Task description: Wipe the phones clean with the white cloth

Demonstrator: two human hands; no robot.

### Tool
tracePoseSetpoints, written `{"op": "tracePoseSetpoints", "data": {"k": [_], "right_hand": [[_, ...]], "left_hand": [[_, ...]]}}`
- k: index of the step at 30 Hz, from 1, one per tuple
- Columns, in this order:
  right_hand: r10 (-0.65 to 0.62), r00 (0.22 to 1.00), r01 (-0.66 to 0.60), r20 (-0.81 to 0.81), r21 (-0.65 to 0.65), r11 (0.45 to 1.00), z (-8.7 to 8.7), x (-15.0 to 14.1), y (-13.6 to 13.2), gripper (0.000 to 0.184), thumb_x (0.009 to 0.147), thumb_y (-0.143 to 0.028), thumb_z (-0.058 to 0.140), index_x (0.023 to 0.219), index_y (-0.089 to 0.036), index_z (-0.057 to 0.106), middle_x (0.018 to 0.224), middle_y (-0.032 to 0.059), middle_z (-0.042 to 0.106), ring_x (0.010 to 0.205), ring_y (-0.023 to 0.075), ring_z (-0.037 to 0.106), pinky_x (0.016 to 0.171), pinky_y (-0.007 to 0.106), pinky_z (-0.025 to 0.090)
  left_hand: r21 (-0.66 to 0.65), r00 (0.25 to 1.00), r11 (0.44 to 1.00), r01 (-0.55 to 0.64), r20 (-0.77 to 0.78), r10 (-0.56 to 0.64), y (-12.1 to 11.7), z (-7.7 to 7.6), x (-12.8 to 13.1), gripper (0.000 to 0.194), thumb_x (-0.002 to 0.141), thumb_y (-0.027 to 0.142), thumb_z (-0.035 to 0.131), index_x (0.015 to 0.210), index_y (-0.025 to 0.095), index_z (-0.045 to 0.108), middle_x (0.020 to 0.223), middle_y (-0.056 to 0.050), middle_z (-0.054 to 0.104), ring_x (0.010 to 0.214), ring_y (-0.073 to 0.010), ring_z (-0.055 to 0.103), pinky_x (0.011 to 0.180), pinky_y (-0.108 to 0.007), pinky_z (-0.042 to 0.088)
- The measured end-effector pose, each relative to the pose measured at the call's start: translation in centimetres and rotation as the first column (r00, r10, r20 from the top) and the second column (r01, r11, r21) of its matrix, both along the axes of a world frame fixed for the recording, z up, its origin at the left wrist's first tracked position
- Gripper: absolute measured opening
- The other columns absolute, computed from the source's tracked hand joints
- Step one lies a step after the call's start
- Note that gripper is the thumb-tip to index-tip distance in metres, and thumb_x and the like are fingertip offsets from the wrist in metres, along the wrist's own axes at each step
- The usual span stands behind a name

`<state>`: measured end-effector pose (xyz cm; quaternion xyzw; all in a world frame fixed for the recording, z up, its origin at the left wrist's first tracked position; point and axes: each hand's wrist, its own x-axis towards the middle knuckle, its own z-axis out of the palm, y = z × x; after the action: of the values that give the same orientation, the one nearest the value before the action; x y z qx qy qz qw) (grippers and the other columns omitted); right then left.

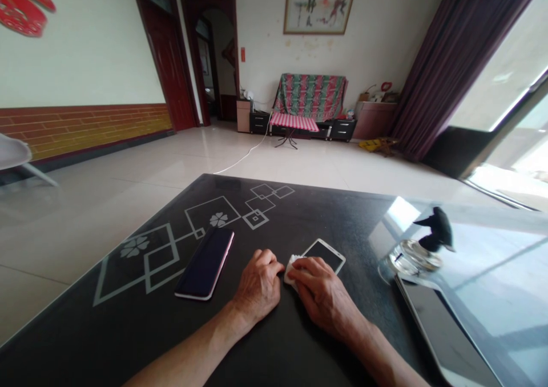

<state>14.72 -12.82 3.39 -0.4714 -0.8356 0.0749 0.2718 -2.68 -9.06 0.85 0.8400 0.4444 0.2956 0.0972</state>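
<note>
My right hand presses a folded white tissue or cloth onto a white smartphone that lies flat on the black table. Its fingers are closed over the wad and cover the phone's near part. Just left of the wad, my left hand rests on the tabletop with fingers curled in; whether anything is inside them is hidden. A larger dark phone with a pinkish edge lies screen up, left of my left hand and apart from it.
The glossy black table has white square and flower patterns. On its right stand a clear spray bottle with a black trigger head and, nearer me, a tablet. Across the floor are a small striped table and a cloth-covered object.
</note>
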Motion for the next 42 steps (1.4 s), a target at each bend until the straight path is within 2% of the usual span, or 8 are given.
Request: {"op": "tracePoseSetpoints", "data": {"k": [4,8,12,18,23,29,36,42], "right_hand": [[0.043,0.999,-0.044,-0.025,-0.005,0.999,0.1,0.9,0.0,0.023,0.081,-0.010,0.048,0.087,-0.023,0.067,0.098,0.0033,0.064,0.091,0.0160,0.057,0.083,0.030,0.046],[-0.240,0.969,0.245,-0.051,0.163,0.956,-0.9,3.3,1.3,0.023,0.087,-0.019,0.046,0.095,-0.020,0.068,0.100,0.0071,0.064,0.093,0.0196,0.058,0.086,0.034,0.046],[-0.362,0.930,0.344,0.067,0.188,0.920,-1.5,5.1,2.3,0.026,0.088,-0.023,0.044,0.097,-0.023,0.069,0.105,0.0073,0.064,0.096,0.0214,0.057,0.086,0.036,0.047],[-0.585,0.796,0.565,0.155,0.153,0.810,-1.4,5.6,2.2,0.028,0.087,-0.023,0.042,0.099,-0.025,0.067,0.124,0.0073,0.058,0.112,0.0289,0.052,0.088,0.044,0.044],[-0.551,0.823,0.550,0.134,0.050,0.834,-1.5,6.0,2.4,0.029,0.089,-0.022,0.038,0.102,-0.023,0.064,0.116,0.0053,0.062,0.098,0.0207,0.059,0.088,0.036,0.044],[-0.514,0.846,0.504,0.146,0.098,0.858,-1.5,5.8,2.4,0.029,0.088,-0.023,0.038,0.101,-0.021,0.064,0.105,0.0072,0.065,0.089,0.0214,0.061,0.082,0.036,0.046],[-0.497,0.832,0.488,0.246,0.101,0.867,-0.1,5.3,1.8,0.024,0.084,-0.023,0.043,0.083,-0.022,0.067,0.076,0.0064,0.063,0.066,0.0193,0.062,0.060,0.030,0.045],[-0.445,0.879,0.406,0.173,0.221,0.887,-1.5,5.7,2.5,0.028,0.086,-0.023,0.042,0.099,-0.023,0.066,0.102,0.0080,0.065,0.083,0.0212,0.061,0.076,0.036,0.048]], "left_hand": [[0.000,1.000,1.000,0.014,-0.001,-0.014,-0.2,0.2,0.1,0.031,0.071,0.000,0.046,0.084,0.018,0.069,0.082,-0.004,0.056,0.083,-0.0198,0.050,0.076,-0.029,0.047],[0.014,0.999,0.999,0.034,-0.002,-0.034,-0.5,0.7,0.2,0.031,0.071,0.005,0.050,0.094,0.017,0.067,0.085,-0.005,0.058,0.084,-0.0210,0.052,0.080,-0.033,0.048],[0.019,0.997,0.997,0.076,-0.034,-0.076,-1.0,1.2,0.4,0.035,0.076,0.018,0.056,0.110,0.014,0.061,0.095,-0.008,0.060,0.091,-0.0245,0.054,0.089,-0.040,0.046],[-0.021,0.995,0.998,0.064,-0.073,-0.065,-2.5,0.9,1.7,0.080,0.065,0.048,0.071,0.130,0.008,0.048,0.118,-0.016,0.057,0.104,-0.0332,0.052,0.095,-0.048,0.044],[-0.038,0.996,0.999,0.009,-0.088,-0.012,-3.1,0.5,2.5,0.078,0.066,0.042,0.070,0.132,0.009,0.046,0.126,-0.016,0.054,0.111,-0.0346,0.049,0.098,-0.049,0.042],[-0.045,0.998,0.999,0.024,-0.050,-0.026,-2.6,1.0,2.2,0.071,0.067,0.033,0.063,0.132,0.008,0.047,0.121,-0.016,0.055,0.109,-0.0337,0.049,0.098,-0.047,0.043],[-0.015,0.991,0.991,0.130,-0.029,-0.130,-0.7,1.4,0.4,0.068,0.060,0.019,0.057,0.127,0.006,0.050,0.122,-0.017,0.054,0.111,-0.0319,0.048,0.100,-0.045,0.042],[-0.049,0.993,0.992,0.120,0.000,-0.120,-0.5,1.2,0.3,0.066,0.068,0.030,0.064,0.128,0.006,0.050,0.124,-0.017,0.055,0.114,-0.0313,0.047,0.103,-0.044,0.038]]}}
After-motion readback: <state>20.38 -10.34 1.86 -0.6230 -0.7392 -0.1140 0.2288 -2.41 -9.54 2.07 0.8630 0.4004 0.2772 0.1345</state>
